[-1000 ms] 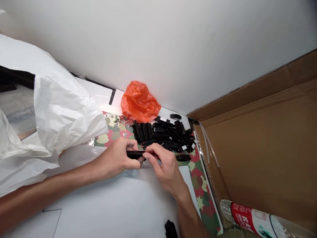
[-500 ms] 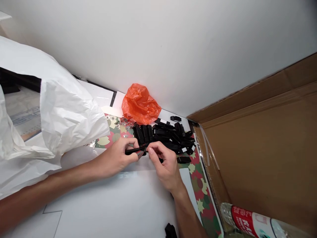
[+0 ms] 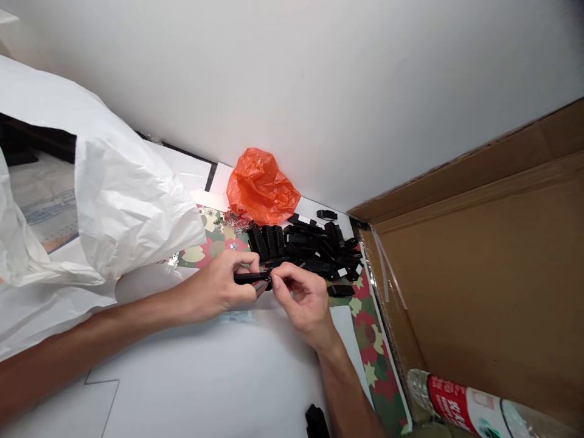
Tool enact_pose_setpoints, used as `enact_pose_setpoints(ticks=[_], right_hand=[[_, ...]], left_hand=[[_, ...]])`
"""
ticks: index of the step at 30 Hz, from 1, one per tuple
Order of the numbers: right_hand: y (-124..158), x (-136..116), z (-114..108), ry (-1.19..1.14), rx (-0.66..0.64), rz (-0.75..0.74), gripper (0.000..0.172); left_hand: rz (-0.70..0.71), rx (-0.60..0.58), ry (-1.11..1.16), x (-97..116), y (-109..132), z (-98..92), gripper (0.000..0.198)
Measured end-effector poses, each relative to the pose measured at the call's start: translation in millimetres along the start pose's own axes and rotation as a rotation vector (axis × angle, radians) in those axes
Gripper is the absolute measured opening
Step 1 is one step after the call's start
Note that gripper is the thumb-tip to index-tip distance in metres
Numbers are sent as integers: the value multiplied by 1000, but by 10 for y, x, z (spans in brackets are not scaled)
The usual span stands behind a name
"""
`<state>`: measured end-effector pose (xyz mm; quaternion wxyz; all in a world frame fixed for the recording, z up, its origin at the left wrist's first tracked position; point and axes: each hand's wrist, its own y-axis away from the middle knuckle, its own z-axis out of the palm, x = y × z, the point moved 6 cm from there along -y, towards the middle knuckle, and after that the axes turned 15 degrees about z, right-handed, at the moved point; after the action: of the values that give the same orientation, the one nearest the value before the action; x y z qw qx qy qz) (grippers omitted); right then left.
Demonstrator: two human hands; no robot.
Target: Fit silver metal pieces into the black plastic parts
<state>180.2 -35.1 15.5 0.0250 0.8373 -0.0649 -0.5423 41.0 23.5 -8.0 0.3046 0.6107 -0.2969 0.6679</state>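
Note:
My left hand (image 3: 223,286) is closed around a slim black plastic part (image 3: 250,277), held level just above the white table (image 3: 205,371). My right hand (image 3: 298,298) pinches the right end of that same part with thumb and forefinger. Just beyond both hands lies a pile of several similar black plastic parts (image 3: 310,249) on a red and green patterned sheet (image 3: 365,328). One loose black part (image 3: 340,290) lies right of my right hand.
An orange plastic bag (image 3: 262,188) sits behind the pile against the white wall. A big white bag (image 3: 100,188) fills the left. A brown cardboard box (image 3: 493,261) stands at the right, with a plastic bottle (image 3: 460,404) below it. Small silvery bits (image 3: 230,222) lie by the orange bag.
Both hands stayed together on the black part; my right fingers shifted from gripping along it to pinching its right end. The view drifted slightly.

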Motion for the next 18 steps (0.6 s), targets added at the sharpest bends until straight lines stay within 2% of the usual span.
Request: enact_pose_setpoints(ticks=[10, 18], right_hand=[[3, 22, 21, 48, 85, -44, 23], [-20, 29, 37, 38, 85, -43, 23]], left_hand=[[16, 32, 3, -31, -13, -27, 19], [34, 67, -74, 17, -14, -45, 21]])
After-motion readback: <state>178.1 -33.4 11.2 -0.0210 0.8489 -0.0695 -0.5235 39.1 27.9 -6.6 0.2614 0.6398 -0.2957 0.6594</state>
